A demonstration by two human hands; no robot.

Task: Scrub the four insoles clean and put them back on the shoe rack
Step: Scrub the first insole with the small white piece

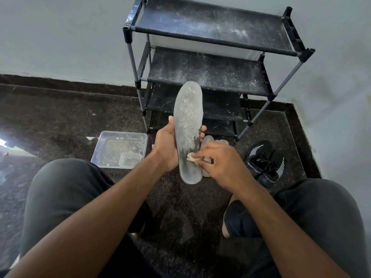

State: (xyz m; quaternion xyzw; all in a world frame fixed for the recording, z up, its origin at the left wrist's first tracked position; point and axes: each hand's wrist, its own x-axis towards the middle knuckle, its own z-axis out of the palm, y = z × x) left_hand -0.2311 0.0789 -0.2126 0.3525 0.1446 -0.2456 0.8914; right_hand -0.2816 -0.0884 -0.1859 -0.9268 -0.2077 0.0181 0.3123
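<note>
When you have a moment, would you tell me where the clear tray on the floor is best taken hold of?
Judging by its shape, take the clear tray by its raised rim on two opposite sides, coming from above. It lies flat on the floor, so nothing slips underneath, and a small container sits in its near corner, so keep it level.

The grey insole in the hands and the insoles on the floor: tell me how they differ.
The grey insole is held upright in the left hand; the translucent insoles on the floor lie flat beside the black shoe rack. The held one shows fully, speckled white, with the right hand pressing a pale scrubbing pad on it; the others are mostly hidden. Both look pale grey.
</note>
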